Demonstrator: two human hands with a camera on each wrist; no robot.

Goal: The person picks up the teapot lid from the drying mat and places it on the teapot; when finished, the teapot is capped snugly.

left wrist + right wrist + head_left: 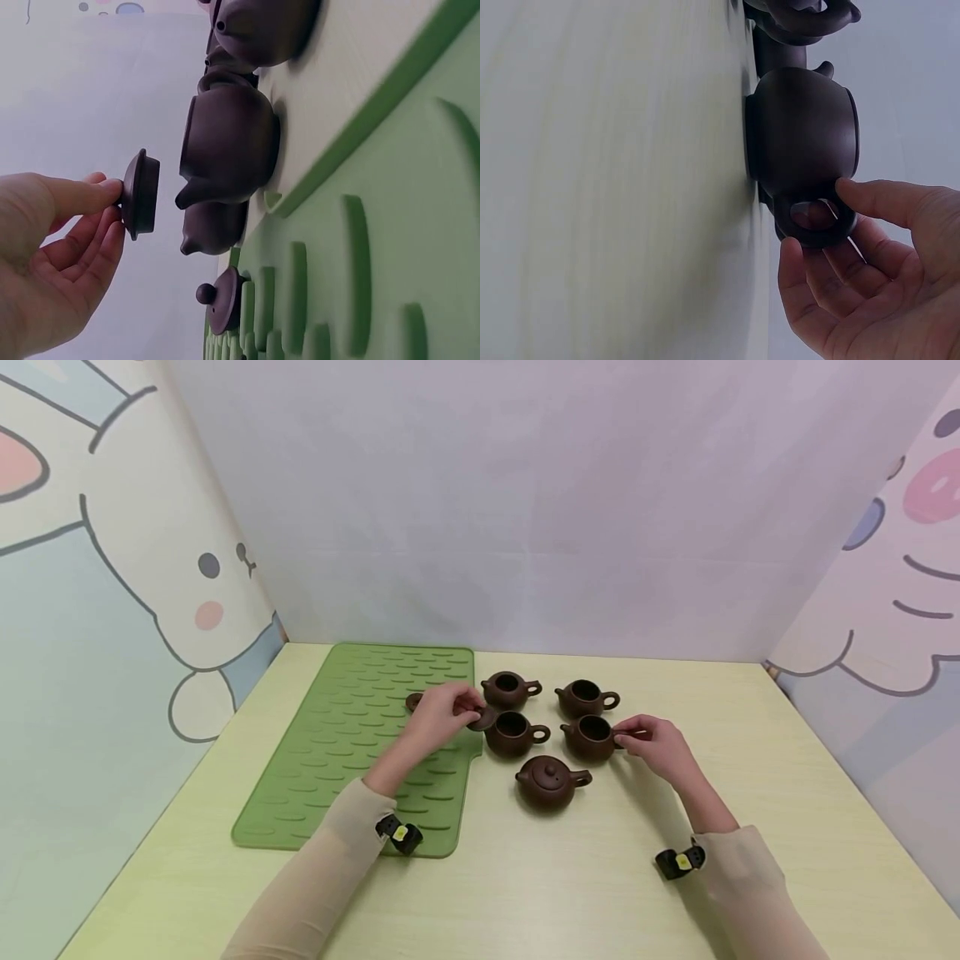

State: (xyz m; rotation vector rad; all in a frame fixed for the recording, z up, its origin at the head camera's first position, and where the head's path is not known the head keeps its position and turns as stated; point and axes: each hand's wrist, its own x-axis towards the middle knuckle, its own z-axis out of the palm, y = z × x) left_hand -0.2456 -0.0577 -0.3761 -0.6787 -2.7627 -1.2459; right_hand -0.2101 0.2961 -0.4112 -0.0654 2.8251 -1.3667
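Observation:
My left hand point(441, 717) pinches a dark brown teapot lid point(140, 195) by its knob, tilted in the air left of an open teapot point(512, 735). My right hand point(658, 745) grips the handle of another lidless teapot point(590, 739), which stands on the table; its thumb point(877, 196) presses the handle's top. Behind these stand two more open teapots, one at left point(506, 691) and one at right point(585, 698). In front sits a teapot point(547, 785) with its lid on. A second lid point(224, 300) lies on the green mat, partly hidden by my left hand in the head view.
The ridged green mat point(315, 777) covers the left part of the pale wooden table point(570, 893). A white sheet point(525, 510) hangs behind it. Cartoon-printed panels point(135, 610) flank both sides. A black wrist camera point(400, 833) sits on each sleeve.

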